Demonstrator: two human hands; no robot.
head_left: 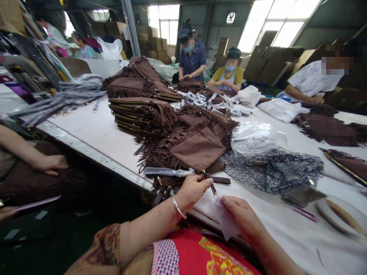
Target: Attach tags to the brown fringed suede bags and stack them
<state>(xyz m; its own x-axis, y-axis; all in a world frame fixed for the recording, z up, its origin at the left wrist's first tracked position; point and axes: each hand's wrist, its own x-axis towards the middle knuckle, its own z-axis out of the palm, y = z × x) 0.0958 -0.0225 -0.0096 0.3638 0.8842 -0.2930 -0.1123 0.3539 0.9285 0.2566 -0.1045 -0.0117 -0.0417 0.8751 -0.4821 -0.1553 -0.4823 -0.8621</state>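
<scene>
At the table's near edge my left hand (195, 190), with a bracelet at the wrist, pinches a short dark brown strap (212, 186) by a brown fringed pouch (197, 149). Close to its right, my right hand (241, 214) holds a thin translucent plastic piece (225, 219) between thumb and fingers. The piece's upper end meets the tip of the strap. The pouch lies flat, its zipper end toward me. A plastic-wrapped strap (169, 172) rests along its near side.
Stacked brown pouches (140, 114) stand behind. To the right lie grey knitted fabric (286, 170), purple-handled scissors (304, 213) and a tape roll (341, 215). Wrapped straps (77, 89) lie at left. Another person's hand (50, 164) is at far left; several people work around.
</scene>
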